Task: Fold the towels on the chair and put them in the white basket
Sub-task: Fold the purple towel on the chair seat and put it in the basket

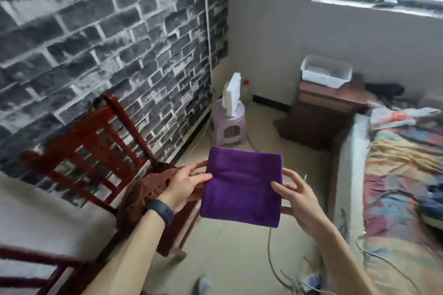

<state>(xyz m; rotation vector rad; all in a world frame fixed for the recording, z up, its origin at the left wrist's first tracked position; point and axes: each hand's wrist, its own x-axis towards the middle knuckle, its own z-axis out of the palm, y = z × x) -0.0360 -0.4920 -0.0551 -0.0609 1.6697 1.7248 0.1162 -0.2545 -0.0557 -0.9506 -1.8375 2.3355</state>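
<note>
**A:** What takes up most of the room?

**B:** A dark brick-pattern wall (96,31) fills the left side. A bed (395,175) with a crumpled, colourful cover runs down the right.

**A:** And the chair?

**B:** A red wooden chair (100,136) stands against the brick wall, its slatted back towards it. Across the floor, in the far corner by the bed's head, is a brown cabinet (318,117). A pale purple stool (227,124) stands to its left, near the wall.

**A:** Where are the towels?

**B:** 1 purple towel (242,184), folded into a neat rectangle, is held up in the air between the chair and the bed, well apart from the basket. 1 brown towel (141,194) lies bunched on the chair seat, partly behind the left forearm.

**A:** The basket?

**B:** The white basket (326,72) sits on top of the cabinet. Something pale lies inside it, too blurred to name.

**A:** How are the hands?

**B:** The left hand (184,184) grips the purple towel's left edge, thumb on top and fingers underneath. The right hand (299,201) pinches the right edge, thumb on the upper face and lower fingers curled beneath, with 2 fingers lifted beside the edge.

**A:** Anything smaller?

**B:** A dark wristband (160,211) on the left wrist.
</note>
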